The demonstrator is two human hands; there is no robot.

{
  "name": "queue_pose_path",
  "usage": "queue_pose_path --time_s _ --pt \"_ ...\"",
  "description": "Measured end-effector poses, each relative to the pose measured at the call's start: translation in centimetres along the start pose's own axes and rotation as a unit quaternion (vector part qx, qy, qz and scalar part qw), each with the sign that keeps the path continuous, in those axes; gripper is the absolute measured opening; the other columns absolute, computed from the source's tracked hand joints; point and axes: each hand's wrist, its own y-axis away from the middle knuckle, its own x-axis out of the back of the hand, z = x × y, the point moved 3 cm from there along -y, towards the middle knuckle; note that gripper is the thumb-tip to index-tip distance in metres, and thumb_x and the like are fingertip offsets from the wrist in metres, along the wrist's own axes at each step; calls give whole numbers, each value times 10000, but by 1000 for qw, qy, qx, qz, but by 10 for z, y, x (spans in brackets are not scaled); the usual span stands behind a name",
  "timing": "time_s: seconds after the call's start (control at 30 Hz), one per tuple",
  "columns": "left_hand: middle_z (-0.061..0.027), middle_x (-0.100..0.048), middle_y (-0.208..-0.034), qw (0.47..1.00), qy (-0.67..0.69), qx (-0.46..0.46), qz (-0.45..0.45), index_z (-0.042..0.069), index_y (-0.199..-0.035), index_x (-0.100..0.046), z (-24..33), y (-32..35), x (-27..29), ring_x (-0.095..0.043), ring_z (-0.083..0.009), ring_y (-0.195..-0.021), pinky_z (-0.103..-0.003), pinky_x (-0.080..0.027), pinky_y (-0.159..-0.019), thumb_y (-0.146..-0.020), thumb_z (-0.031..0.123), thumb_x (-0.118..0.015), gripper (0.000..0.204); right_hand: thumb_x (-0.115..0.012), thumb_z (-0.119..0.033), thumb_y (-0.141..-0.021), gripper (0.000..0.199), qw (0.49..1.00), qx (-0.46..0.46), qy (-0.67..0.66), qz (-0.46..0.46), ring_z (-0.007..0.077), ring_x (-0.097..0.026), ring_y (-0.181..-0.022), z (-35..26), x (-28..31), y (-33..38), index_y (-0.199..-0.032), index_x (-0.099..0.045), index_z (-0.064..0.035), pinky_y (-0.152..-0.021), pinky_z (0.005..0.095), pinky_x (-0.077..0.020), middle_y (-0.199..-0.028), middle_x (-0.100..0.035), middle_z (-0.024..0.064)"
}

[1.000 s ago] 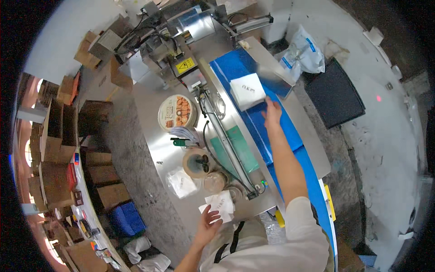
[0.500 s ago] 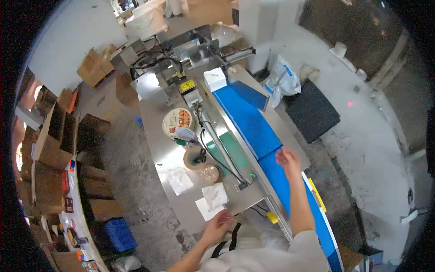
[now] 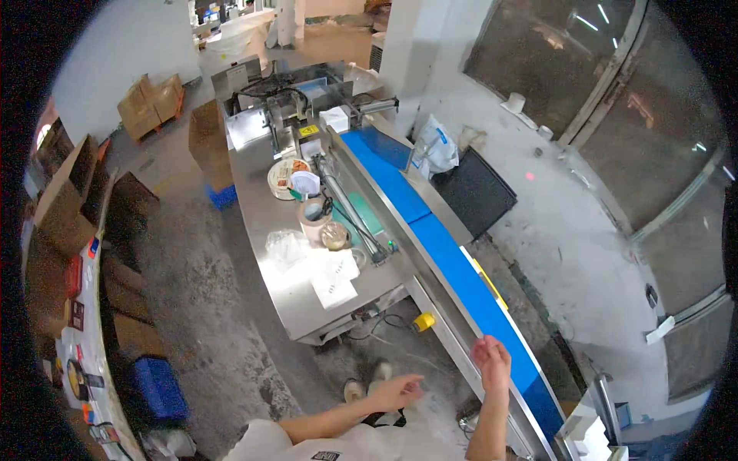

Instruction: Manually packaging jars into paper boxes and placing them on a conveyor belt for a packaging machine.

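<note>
My left hand (image 3: 400,390) is in mid-air above the floor near my body, short of the table's front edge. Its fingers stretch to the right, apart, with nothing in them. Over the blue conveyor belt (image 3: 453,269), toward its near end, my right hand (image 3: 492,361) is raised with loosely bent fingers and holds nothing I can see. White printed sheets (image 3: 332,278) lie on the steel table (image 3: 307,319) beyond my left hand. Near them are rolls of tape (image 3: 314,211), a clear plastic bag (image 3: 286,247) and a round tub lid (image 3: 283,178).
A yellow foot-switch-like part (image 3: 423,321) is beside the conveyor frame. White boxes (image 3: 590,439) stand at the belt's near end, and a white stack (image 3: 334,118) at its far end. Cartons (image 3: 73,192) and a blue crate (image 3: 159,386) are on the left. A black panel (image 3: 474,194) leans right.
The view has shifted back from the table, showing more floor and the belt's near end. My right hand has moved nearer along the belt; my left hand has moved away from the sheets.
</note>
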Motion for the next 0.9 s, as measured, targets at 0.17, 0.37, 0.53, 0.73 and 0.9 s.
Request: queue_pose_path --time_s 0.17,0.37,0.53,0.73,0.9 --pt "-147 -666 -1105 984 -80 -15 -160 16 -1348 -487 6 30 -81 -673 -220 -964 -348 -535 -849 -876 267 -689 571 -639 -239 -948 240 999 29 0 45 205 -654 -904 3 81 87 -1096 -603 -54 -783 355 -541 -988 -676 75" --pt "-174 -649 -1147 962 -100 -22 -253 -3 -1330 -488 -21 67 -188 -680 -249 -986 -368 -535 -846 -851 301 -700 605 -614 -177 -965 160 994 69 -45 76 164 -614 -862 21 166 191 -1065 -613 -53 -701 314 -497 -954 -645 49" --pt "-180 -657 -1118 938 -155 -11 -309 4 -1326 -494 -27 111 -288 -682 -270 -961 -382 -534 -824 -847 330 -689 612 -628 -187 -956 216 993 67 -3 96 169 -639 -887 52 245 284 -1128 -610 -58 -806 348 -545 -1000 -665 56" --pt "-182 -660 -1056 896 -212 -59 -386 18 -1292 -532 -10 157 -414 -650 -271 -938 -398 -525 -816 -865 299 -684 534 -635 -170 -946 285 980 46 -24 190 186 -662 -939 69 357 380 -1181 -597 -14 -815 337 -557 -1035 -680 88" --pt "-110 -678 -1086 908 -148 40 -389 6 -1314 -538 20 158 -454 -661 -179 -921 -336 -542 -805 -900 291 -692 526 -649 -202 -943 343 980 59 -72 174 189 -666 -959 80 417 410 -1219 -577 -12 -861 353 -546 -1068 -680 98"
